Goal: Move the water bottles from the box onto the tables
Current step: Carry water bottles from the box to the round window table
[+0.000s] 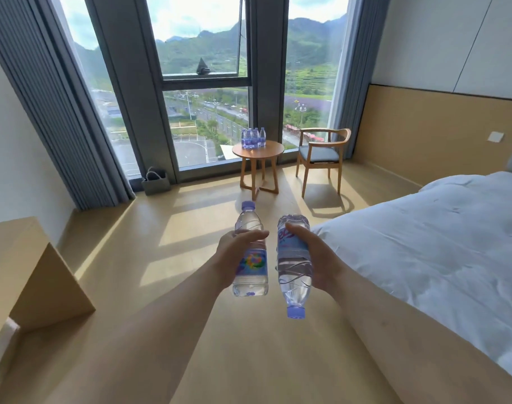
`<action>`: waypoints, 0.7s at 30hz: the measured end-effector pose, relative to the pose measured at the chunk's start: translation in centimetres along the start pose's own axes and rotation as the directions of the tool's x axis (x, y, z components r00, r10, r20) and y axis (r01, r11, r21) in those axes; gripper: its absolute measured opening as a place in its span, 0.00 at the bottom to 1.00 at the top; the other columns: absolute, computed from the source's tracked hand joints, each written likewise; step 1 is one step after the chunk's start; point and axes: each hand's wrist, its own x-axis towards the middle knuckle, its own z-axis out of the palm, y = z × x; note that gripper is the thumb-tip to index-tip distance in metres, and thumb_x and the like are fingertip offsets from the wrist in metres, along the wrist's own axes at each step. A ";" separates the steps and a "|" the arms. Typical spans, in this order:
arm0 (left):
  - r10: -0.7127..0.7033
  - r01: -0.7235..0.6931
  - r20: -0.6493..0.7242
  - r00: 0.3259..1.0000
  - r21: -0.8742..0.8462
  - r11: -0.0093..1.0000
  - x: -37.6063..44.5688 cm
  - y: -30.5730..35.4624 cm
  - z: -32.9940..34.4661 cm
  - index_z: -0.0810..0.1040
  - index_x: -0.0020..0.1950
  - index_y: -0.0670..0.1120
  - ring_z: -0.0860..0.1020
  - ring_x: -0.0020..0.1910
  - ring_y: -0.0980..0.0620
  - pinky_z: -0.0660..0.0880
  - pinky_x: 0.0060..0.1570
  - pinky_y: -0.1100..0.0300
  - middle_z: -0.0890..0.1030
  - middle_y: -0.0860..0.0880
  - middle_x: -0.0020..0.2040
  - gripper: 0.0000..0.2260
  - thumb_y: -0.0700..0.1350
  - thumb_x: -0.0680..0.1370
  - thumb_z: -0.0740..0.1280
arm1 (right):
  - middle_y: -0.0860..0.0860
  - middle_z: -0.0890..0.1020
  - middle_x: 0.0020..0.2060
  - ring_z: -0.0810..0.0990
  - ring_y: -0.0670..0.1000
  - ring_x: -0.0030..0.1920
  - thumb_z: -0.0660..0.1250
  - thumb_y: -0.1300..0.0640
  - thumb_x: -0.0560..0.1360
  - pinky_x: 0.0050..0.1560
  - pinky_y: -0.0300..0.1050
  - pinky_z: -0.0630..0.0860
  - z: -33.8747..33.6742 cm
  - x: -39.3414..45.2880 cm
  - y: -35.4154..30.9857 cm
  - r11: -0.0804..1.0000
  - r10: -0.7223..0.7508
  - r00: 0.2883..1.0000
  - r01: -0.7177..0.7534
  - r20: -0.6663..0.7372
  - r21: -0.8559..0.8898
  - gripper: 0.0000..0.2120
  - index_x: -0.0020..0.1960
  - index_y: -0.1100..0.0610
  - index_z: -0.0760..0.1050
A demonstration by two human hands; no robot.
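I see two water bottles in the air over the floor (190, 330), side by side, close but apart. Left grip (234, 255) is wrapped round the left bottle (250, 258), cap up and pointing away. Right grip (316, 258) is wrapped round the right bottle (294, 263), flipped, cap down toward me. Ahead, well apart, a round wooden worktop (258, 150) by the window (202, 83) carries a cluster of bottles (253, 137) at its far edge. Wooden chair (322, 156) just right of it, grey bag (155, 180) on the floor to its left, bed (438, 237) on my right, cardboard box (30, 272) at lower left.
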 end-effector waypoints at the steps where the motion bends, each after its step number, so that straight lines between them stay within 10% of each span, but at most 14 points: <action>1: -0.003 0.003 0.006 1.000 0.011 1.000 1.5 0.3 0.0 0.78 0.59 0.47 0.87 0.43 0.42 0.85 0.43 0.50 0.87 0.42 0.48 0.22 0.51 0.69 0.81 | 0.56 0.85 0.38 0.86 0.55 0.36 0.75 0.44 0.72 0.38 0.48 0.83 -0.3 1.5 -0.5 1.000 -0.001 1.000 0.001 0.001 0.007 0.15 0.42 0.57 0.88; 8: -0.010 0.010 -0.015 1.000 0.067 0.998 14.8 2.6 0.9 0.77 0.60 0.48 0.87 0.46 0.42 0.84 0.49 0.48 0.86 0.42 0.52 0.23 0.52 0.70 0.80 | 0.56 0.85 0.39 0.86 0.54 0.37 0.74 0.42 0.73 0.38 0.48 0.83 -5.0 13.6 -5.0 0.999 0.017 1.000 -0.017 -0.007 -0.029 0.22 0.57 0.58 0.78; 15: -0.010 0.018 -0.081 0.997 0.099 0.995 30.8 7.9 3.0 0.78 0.56 0.50 0.87 0.37 0.49 0.82 0.33 0.58 0.86 0.46 0.47 0.21 0.53 0.68 0.81 | 0.61 0.84 0.54 0.85 0.60 0.49 0.73 0.41 0.72 0.49 0.53 0.84 -10.5 27.8 -13.7 0.996 0.019 0.999 -0.022 -0.037 -0.088 0.32 0.68 0.58 0.75; 21: -0.012 0.020 -0.099 0.995 0.079 0.997 42.4 11.7 4.7 0.78 0.58 0.49 0.88 0.44 0.45 0.85 0.45 0.51 0.87 0.45 0.49 0.22 0.53 0.69 0.81 | 0.59 0.85 0.51 0.86 0.57 0.46 0.73 0.41 0.71 0.43 0.49 0.84 -13.0 37.6 -20.5 0.991 0.039 0.999 -0.038 -0.002 -0.125 0.32 0.69 0.58 0.74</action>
